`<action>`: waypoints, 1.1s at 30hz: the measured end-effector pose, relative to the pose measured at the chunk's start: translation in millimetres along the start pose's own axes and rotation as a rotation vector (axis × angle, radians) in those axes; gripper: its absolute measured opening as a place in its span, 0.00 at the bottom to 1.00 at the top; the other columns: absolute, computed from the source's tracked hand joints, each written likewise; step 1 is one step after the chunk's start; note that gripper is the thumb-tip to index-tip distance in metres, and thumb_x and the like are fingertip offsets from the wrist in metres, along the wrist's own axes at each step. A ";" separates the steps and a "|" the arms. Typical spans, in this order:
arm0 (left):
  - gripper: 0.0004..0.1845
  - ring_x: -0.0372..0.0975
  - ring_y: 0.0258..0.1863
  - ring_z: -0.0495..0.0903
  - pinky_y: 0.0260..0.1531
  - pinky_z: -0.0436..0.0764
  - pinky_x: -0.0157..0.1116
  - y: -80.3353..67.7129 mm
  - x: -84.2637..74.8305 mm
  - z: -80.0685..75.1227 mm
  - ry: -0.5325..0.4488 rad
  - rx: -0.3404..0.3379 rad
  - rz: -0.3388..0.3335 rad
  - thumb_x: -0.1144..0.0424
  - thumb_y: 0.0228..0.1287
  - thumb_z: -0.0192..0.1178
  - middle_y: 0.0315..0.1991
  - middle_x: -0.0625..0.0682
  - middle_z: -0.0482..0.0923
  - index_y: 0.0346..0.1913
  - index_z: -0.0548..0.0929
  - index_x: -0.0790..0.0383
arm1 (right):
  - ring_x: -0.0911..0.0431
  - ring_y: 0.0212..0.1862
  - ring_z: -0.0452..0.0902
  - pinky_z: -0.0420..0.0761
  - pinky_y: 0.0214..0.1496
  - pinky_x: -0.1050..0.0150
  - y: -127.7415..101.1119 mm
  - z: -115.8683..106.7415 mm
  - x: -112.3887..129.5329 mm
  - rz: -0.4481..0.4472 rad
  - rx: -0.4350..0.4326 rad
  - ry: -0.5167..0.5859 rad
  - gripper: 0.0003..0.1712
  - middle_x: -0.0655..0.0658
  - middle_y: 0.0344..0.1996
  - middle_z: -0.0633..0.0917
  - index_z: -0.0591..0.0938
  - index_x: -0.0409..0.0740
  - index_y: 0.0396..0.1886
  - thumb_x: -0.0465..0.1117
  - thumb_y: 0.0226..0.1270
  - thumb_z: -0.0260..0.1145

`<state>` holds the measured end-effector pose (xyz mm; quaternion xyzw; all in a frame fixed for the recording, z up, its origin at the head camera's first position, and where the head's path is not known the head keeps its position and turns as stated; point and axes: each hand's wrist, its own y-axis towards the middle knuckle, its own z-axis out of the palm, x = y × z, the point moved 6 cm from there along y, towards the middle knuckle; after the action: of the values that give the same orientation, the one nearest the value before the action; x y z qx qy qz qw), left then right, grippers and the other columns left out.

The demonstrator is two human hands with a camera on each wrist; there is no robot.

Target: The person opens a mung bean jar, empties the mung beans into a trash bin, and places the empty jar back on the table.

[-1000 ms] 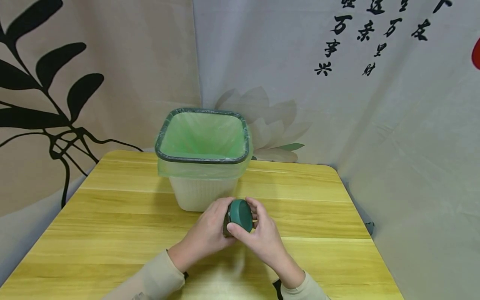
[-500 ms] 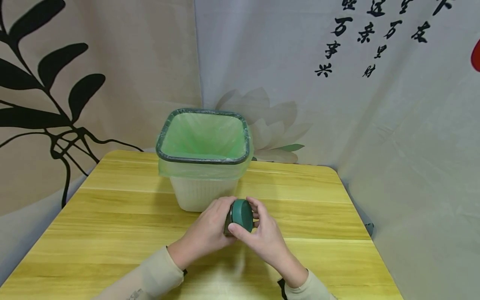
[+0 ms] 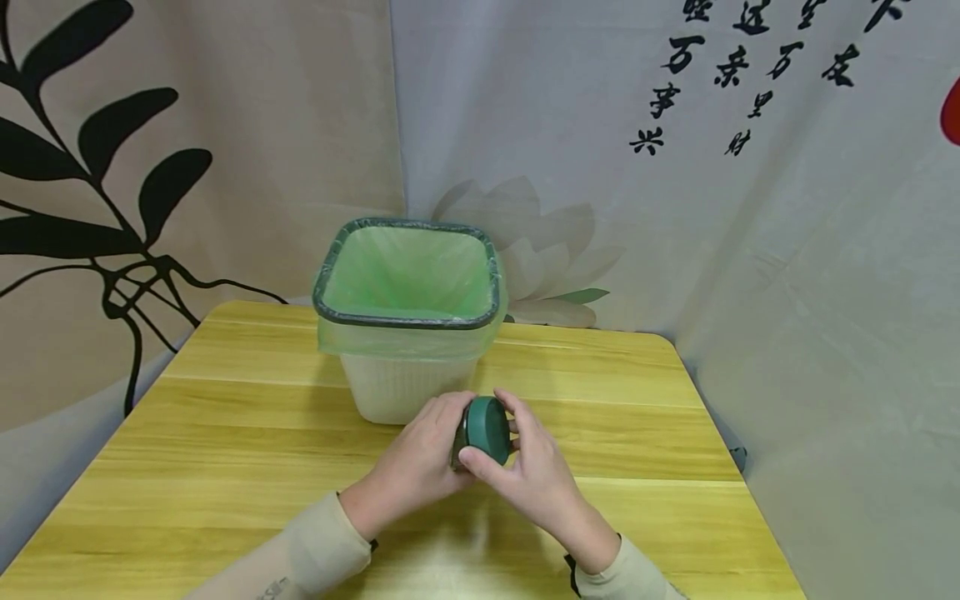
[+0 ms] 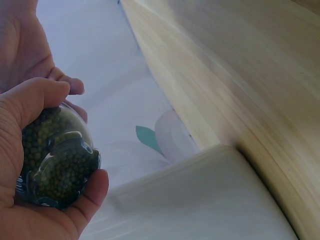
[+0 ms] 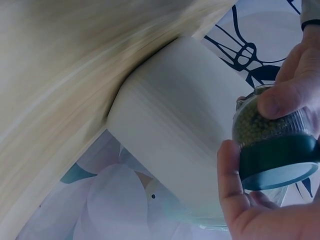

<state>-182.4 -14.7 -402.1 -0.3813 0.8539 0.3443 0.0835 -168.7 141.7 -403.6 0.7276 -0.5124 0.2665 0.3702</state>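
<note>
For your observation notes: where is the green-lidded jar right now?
Head view: the jar is centre, held between left hand and right hand, just before the bin.

grey fabric backdrop [image 3: 750, 233], upper right: black brush-written Chinese characters [image 3: 738, 62] | readable: 万, 亲, 兴 | rest cropped or unclear | clear plastic jar [image 5: 272, 135]: no label legible

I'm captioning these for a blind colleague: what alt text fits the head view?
Two hands hold a small jar above a yellow wooden table: the left hand grips its body, the right hand grips its dark green lid. Just behind stands a white bin lined with a green bag, before printed cloth backdrops.
</note>
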 end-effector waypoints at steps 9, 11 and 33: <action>0.51 0.48 0.55 0.82 0.58 0.86 0.45 2.0 -2.6 -1.7 -0.003 -0.027 -0.015 0.67 0.37 0.86 0.57 0.58 0.82 0.68 0.72 0.67 | 0.46 0.58 0.86 0.88 0.48 0.64 0.3 -3.8 6.6 -0.112 -0.041 -0.045 0.59 0.37 0.73 0.76 0.63 0.45 0.84 0.83 0.69 0.49; 0.51 0.48 0.55 0.82 0.58 0.86 0.45 2.4 -2.9 -1.6 -0.001 -0.027 -0.020 0.67 0.37 0.87 0.58 0.58 0.82 0.69 0.72 0.66 | 0.47 0.57 0.86 0.88 0.47 0.64 1.2 -4.5 8.2 -0.116 -0.054 -0.053 0.58 0.37 0.73 0.77 0.63 0.46 0.84 0.83 0.71 0.44; 0.46 0.49 0.52 0.83 0.55 0.88 0.43 22.5 -7.9 -9.7 0.003 -0.108 0.034 0.67 0.39 0.84 0.55 0.61 0.81 0.65 0.73 0.72 | 0.40 0.68 0.81 0.84 0.64 0.39 23.0 -12.3 24.1 -0.125 -0.150 -0.162 0.58 0.36 0.69 0.81 0.70 0.48 0.81 0.83 0.71 0.33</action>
<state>-191.7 -5.8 -379.9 -0.3714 0.8404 0.3907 0.0558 -182.5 133.9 -371.8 0.7474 -0.5129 0.1442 0.3970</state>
